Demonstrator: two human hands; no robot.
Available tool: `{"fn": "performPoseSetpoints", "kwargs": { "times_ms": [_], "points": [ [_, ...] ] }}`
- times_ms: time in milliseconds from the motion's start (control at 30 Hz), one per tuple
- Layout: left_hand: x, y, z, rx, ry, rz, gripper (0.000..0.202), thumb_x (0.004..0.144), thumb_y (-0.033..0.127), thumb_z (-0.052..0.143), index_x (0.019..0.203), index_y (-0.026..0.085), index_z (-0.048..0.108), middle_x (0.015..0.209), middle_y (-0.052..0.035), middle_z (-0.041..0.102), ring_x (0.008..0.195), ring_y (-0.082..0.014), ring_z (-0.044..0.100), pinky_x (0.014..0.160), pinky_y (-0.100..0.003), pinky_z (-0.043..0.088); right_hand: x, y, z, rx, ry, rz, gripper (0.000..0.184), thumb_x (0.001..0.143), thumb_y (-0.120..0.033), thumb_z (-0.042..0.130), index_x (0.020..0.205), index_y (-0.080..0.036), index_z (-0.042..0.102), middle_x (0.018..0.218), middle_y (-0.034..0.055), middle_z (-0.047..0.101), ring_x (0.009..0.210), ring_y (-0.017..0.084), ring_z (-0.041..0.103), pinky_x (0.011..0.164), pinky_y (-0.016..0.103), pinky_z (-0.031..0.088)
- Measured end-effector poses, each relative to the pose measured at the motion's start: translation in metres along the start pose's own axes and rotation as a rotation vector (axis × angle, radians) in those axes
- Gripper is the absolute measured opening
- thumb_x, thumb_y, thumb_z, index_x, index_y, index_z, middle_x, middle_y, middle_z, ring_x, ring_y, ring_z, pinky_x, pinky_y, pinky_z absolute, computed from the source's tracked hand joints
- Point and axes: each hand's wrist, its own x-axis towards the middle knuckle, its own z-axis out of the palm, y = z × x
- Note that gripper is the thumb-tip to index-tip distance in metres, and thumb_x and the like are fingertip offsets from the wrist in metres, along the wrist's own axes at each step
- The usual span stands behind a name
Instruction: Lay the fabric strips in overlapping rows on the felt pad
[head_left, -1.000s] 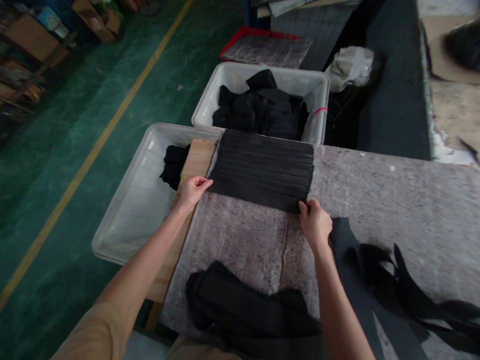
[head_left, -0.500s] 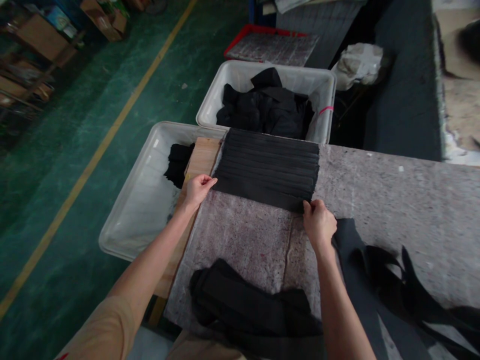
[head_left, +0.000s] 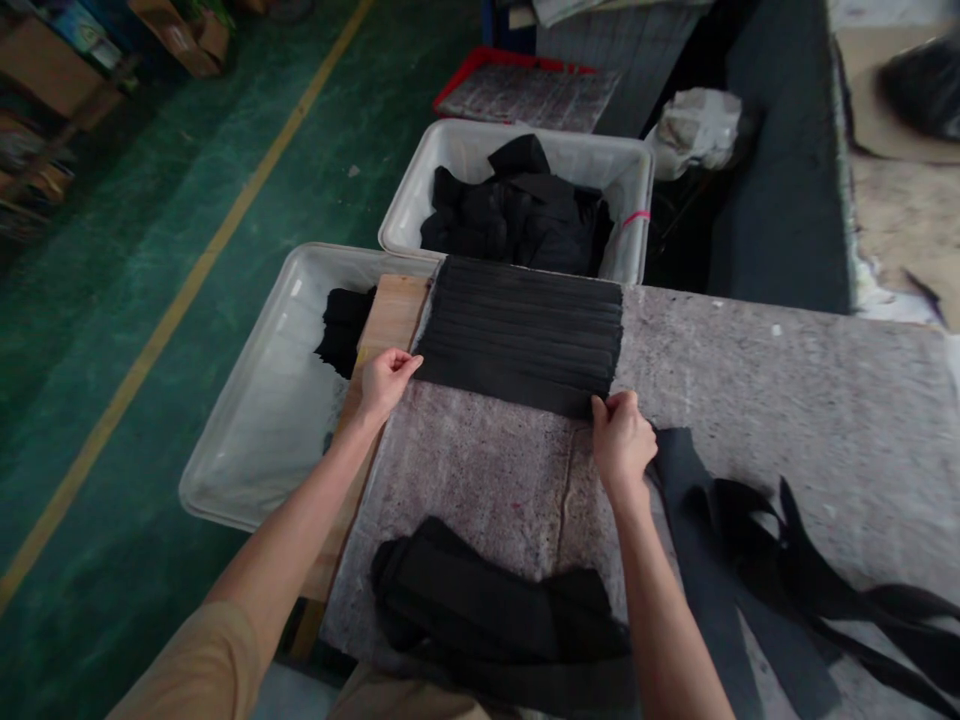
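Note:
Overlapping black strips (head_left: 525, 325) lie in a row at the far end of the speckled grey table (head_left: 480, 460). The nearest black strip (head_left: 510, 388) runs across their front edge. My left hand (head_left: 388, 380) pinches its left end, finger and thumb pressed together. At its right end my right hand (head_left: 622, 435) is closed with thumb and fingers on the corner. Close to my body lies a folded pile of black fabric pieces (head_left: 480, 600). Right of my right arm, long loose black strips (head_left: 720, 560) curl and cross over one another.
A white bin (head_left: 247, 400) with some black pieces stands left of the table, beside a wooden board (head_left: 394, 310). Beyond the table, another white bin (head_left: 630, 200) holds a heap of black pieces (head_left: 517, 210). A dark panel (head_left: 787, 170) rises at the back right.
The whole view has shifted slightly, so everything sits a little further left. Both hands keep hold of the ends of the nearest strip, which stays in place on the row.

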Motion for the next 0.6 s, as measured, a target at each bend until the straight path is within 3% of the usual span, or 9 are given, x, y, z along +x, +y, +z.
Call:
{"fn": "performPoseSetpoints", "kwargs": {
  "times_ms": [200,333,400,467,600],
  "points": [
    [-0.007,0.007,0.002,0.09,0.076,0.035,0.027,0.074,0.045,0.068,0.073,0.021,0.055,0.061,0.0024,0.058,0.058,-0.0141,0.055,0.06,-0.024,0.039,-0.006,0.0,0.007,0.02,0.148,-0.047,0.024,0.097,-0.04,0.044,0.103,-0.019,0.053,0.092,0.0048,0.061,0.062,0.013,0.054,0.052,0.027,0.018],
    [-0.018,0.023,0.001,0.337,0.129,0.141,0.017,0.081,0.037,0.064,0.084,0.022,0.057,0.065,0.0007,0.057,0.064,-0.0174,0.057,0.065,-0.027,0.041,-0.006,0.003,0.013,0.056,0.19,-0.122,0.021,0.098,-0.036,0.043,0.098,-0.02,0.056,0.095,0.0036,0.057,0.065,0.011,0.05,0.052,0.027,0.016],
    [-0.021,0.03,0.003,0.477,0.089,0.314,0.012,0.086,0.029,0.057,0.094,0.021,0.06,0.083,-0.0054,0.063,0.082,-0.022,0.06,0.074,-0.031,0.044,-0.006,0.005,0.015,0.073,0.209,-0.134,0.022,0.098,-0.036,0.044,0.097,-0.02,0.057,0.096,0.0037,0.057,0.066,0.011,0.049,0.052,0.027,0.016],
    [-0.023,0.033,0.005,0.565,-0.015,0.495,0.019,0.09,0.02,0.047,0.101,0.02,0.062,0.102,-0.0102,0.063,0.1,-0.0254,0.058,0.082,-0.034,0.044,-0.006,0.007,0.016,0.083,0.218,-0.155,0.023,0.098,-0.036,0.043,0.097,-0.02,0.058,0.096,0.0036,0.057,0.068,0.011,0.049,0.052,0.027,0.018],
    [-0.025,0.033,0.007,0.628,-0.134,0.621,0.03,0.092,0.016,0.039,0.107,0.019,0.065,0.111,-0.0124,0.061,0.105,-0.0263,0.058,0.089,-0.038,0.044,-0.003,0.012,0.015,0.105,0.236,-0.245,0.023,0.098,-0.033,0.042,0.105,-0.022,0.06,0.104,0.0049,0.056,0.081,0.015,0.052,0.055,0.027,0.026]
  ]
}}
